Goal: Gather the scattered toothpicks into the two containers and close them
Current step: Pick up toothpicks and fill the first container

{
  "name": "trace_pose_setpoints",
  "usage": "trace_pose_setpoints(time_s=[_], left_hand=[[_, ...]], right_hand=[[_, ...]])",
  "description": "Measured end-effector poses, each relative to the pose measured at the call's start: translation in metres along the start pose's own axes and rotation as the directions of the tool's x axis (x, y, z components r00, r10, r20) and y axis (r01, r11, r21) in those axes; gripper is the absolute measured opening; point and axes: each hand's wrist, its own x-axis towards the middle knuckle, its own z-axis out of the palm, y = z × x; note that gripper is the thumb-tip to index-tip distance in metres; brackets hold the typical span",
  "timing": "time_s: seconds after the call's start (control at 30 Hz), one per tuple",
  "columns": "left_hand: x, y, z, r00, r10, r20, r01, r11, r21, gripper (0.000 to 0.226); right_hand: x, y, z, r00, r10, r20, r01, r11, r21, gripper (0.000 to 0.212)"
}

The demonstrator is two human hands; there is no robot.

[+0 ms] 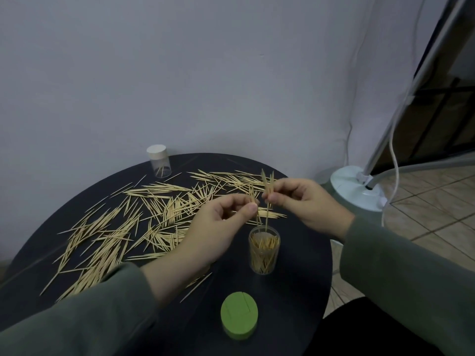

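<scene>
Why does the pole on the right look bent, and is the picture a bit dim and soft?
Head view: the wide lens bows the pole and the table rim near the edges. The light is dim and even, with faint shadows and no strong glare. The toothpicks on the table read fairly sharp; the sleeves at the bottom are soft, and the green lid is slightly blurred.

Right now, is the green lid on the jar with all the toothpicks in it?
No, the green lid lies on the table in front of the open jar.
</scene>
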Motion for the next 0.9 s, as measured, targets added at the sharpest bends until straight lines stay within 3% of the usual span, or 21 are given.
trace_pose_setpoints(time_s=[0.13, 0.4, 0.67, 0.77, 0.9], left_hand=[[0.001, -0.005, -0.003, 0.993, -0.082, 0.081, 0.074, 0.992, 0.101, 0.012], [0.001, -0.003, -0.009, 0.984, -0.134, 0.119, 0.105, 0.969, 0.223, 0.008], [0.000, -0.002, -0.016, 0.991, 0.012, 0.133, -0.050, 0.956, 0.289, 0.027], [-0.002, -0.002, -0.014, 0.983, 0.084, 0.162, -0.130, 0.945, 0.300, 0.037], [-0.003, -0.004, -0.006, 0.979, 0.177, 0.103, -0.203, 0.915, 0.349, 0.018]], right_hand=[[-0.002, 0.009, 0.001, 0.983, 0.095, 0.157, -0.077, 0.990, -0.120, 0.016], [-0.004, 0.013, -0.004, 0.969, 0.170, 0.181, -0.134, 0.972, -0.196, 0.019], [-0.005, 0.010, -0.003, 0.970, 0.180, 0.164, -0.143, 0.966, -0.217, 0.022], [-0.005, 0.008, -0.002, 0.966, 0.164, 0.197, -0.101, 0.949, -0.297, 0.009], [-0.003, 0.001, 0.001, 0.964, 0.147, 0.224, -0.047, 0.917, -0.397, 0.007]])
